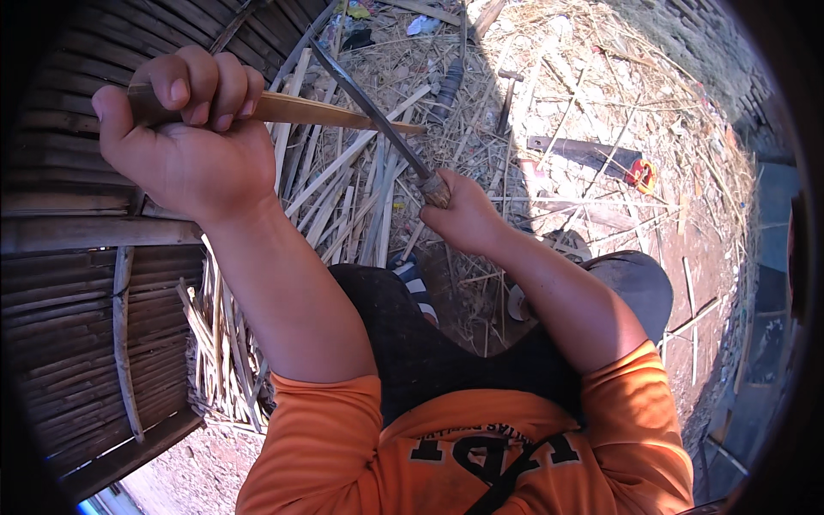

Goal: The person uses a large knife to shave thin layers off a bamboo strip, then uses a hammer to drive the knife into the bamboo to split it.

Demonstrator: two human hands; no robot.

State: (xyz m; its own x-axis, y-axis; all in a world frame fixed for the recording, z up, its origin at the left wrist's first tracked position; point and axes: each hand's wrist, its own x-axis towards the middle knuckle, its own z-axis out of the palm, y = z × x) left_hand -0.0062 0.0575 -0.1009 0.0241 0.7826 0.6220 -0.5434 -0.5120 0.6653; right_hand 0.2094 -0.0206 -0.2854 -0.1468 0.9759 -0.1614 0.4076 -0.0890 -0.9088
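Note:
At the upper left, my left hand (193, 159) is raised with its fingers curled around one end of a flat bamboo strip (309, 110). The strip points right and tapers toward its far end. My right hand (468, 216) is closed on the wooden handle of a machete (367, 103), whose long dark blade slants up and to the left. In this view the blade crosses over the strip near its thin end; whether they touch, I cannot tell. Part of the handle is hidden inside my right fist.
Split bamboo strips (378, 202) litter the ground ahead, with a bundle of sticks (230, 352) on the left. A slatted bamboo wall (56, 330) stands at the left. Farther off lie a hammer (505, 103), a saw (584, 155) with a red-orange handle, and a dark ribbed object (446, 90).

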